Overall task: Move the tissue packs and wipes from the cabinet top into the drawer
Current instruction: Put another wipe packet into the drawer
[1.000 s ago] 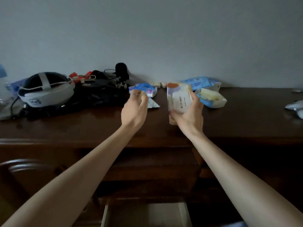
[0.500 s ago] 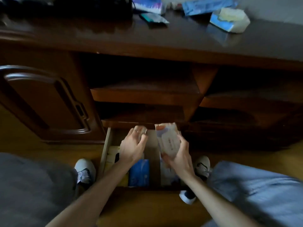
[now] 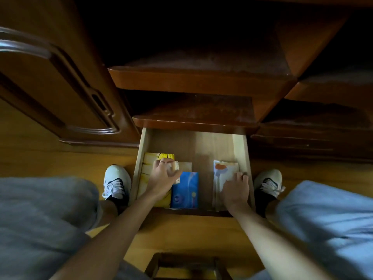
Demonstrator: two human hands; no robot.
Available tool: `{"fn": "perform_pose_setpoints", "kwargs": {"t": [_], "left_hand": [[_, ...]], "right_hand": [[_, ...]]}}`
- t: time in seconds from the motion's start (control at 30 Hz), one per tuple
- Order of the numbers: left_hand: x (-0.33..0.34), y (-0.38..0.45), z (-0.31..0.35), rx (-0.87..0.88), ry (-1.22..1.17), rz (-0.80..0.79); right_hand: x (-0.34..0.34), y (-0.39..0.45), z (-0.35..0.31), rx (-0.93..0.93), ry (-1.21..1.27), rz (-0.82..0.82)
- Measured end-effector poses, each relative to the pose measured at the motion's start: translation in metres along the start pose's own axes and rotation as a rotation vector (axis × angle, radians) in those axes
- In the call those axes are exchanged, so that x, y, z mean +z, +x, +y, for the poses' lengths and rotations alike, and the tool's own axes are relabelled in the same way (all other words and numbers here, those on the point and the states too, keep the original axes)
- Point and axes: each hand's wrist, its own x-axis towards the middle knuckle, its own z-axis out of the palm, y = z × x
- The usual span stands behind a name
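Pale wooden drawer (image 3: pixel 240 146) holds a cream tissue pack (image 3: pixel 222 170) with orange blotch.

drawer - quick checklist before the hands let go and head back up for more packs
1. Drawer pulled out far enough to load: ok.
2. White pack with orange print lying inside, by the right wall: ok.
3. Right hand free of that pack: not ok, its fingers rest on it.
4. Left hand free of its small pack: not ok, it holds it.
5. Bare floor left behind the blue pack: ok.
6. Packs remaining on the cabinet top: cannot tell, out of view.
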Motion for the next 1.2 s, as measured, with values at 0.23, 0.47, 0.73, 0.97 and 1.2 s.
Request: {"fn": "perform_pose_setpoints", "kwargs": {"t": [0.23,0.47,0.73,0.97,1.2], "left_hand": [[0.005,0.015,0.008,-0.234,-0.311,0.013],[0.0,0.024,0.011,-0.202,-0.186,0.087],[-0.016,0.02,-0.024,0.027,0.417,0.138],[-0.004,0.014,-0.038,0.123,0.706,0.02],[-0.008,0.022,-0.027,0.074,0.728,-0.042]], "right_hand": [[-0.072,0.012,-0.037,-0.32,1.446,-0.26],[-0.074,0.025,-0.056,-0.322,1.6,-0.247],[-0.06,0.078,-0.053,-0.196,1.179,-0.042],[-0.048,0.089,-0.089,-0.217,1.051,-0.079],[-0.057,0.091,-0.076,-0.194,0.925,-0.202]]}}
